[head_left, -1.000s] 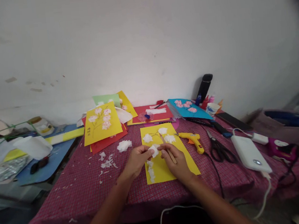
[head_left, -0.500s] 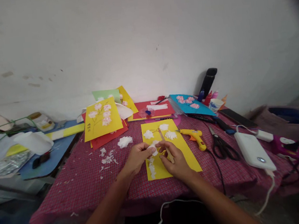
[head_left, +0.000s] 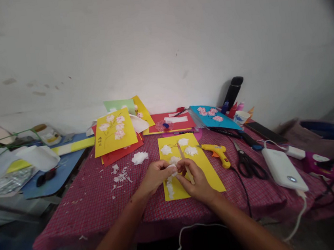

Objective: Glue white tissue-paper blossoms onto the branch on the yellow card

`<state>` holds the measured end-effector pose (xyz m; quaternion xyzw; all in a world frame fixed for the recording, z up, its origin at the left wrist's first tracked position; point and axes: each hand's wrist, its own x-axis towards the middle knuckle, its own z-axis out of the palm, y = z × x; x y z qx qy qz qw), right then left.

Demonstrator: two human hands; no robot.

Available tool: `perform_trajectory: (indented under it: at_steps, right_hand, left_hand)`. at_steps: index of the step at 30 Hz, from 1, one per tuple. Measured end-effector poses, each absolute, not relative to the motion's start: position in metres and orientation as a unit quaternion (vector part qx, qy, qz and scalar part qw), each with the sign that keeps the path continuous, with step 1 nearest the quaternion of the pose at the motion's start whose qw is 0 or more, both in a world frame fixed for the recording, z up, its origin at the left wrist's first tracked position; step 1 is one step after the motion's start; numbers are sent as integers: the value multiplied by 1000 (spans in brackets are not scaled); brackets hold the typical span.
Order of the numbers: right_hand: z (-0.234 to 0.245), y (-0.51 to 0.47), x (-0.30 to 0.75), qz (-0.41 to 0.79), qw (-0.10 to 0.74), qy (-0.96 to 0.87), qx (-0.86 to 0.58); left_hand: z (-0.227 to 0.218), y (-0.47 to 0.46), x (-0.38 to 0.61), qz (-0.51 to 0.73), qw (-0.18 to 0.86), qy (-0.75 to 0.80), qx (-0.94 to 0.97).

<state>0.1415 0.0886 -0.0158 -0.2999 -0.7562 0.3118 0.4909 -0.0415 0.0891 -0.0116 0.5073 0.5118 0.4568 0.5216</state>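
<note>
A yellow card (head_left: pixel 202 165) lies in front of me on the red checked tablecloth (head_left: pixel 97 204), with white tissue flowers (head_left: pixel 166 150) stuck near its top. My left hand (head_left: pixel 154 176) and my right hand (head_left: pixel 195 179) meet over the card, both pinching a small white tissue piece (head_left: pixel 172 168). A wooden stick (head_left: pixel 186 164) also lies under the fingers of my right hand, pointing up the card. More white tissue (head_left: pixel 169 188) sits on the card below my hands.
A yellow glue gun (head_left: pixel 216 151), black scissors (head_left: pixel 247 163) and a white power bank (head_left: pixel 283 169) lie to the right. Left are a loose tissue flower (head_left: pixel 139 157), scraps (head_left: pixel 121 177) and a finished yellow card (head_left: pixel 114 131). Red and blue cards, a cup and a black bottle (head_left: pixel 231 92) line the wall.
My hands have drawn closer together on the tissue piece, slightly lower on the card. The camera view shifted up a little between the earliest frame and now.
</note>
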Motion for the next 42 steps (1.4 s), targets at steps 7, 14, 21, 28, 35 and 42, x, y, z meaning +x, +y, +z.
perform_trajectory:
  at_steps: [7, 14, 21, 28, 35, 42]
  right_hand:
    - [-20, 91, 140, 297, 508, -744, -317]
    - [-19, 94, 140, 311, 553, -682, -363]
    - [-20, 95, 142, 334, 563, -655, -376]
    - [-20, 94, 141, 302, 545, -686, -377]
    - [-22, 94, 141, 290, 492, -736, -365]
    - [-26, 94, 142, 278, 495, -735, -371]
  left_hand:
    - [-10, 88, -42, 434, 521, 503, 536]
    - [-7, 87, -44, 429, 547, 488, 528]
    - [-8, 90, -44, 507, 520, 495, 477]
    - [-8, 92, -46, 517, 505, 499, 478]
    - [-6, 95, -62, 518, 395, 558, 514]
    - [-7, 90, -65, 320, 96, 671, 662]
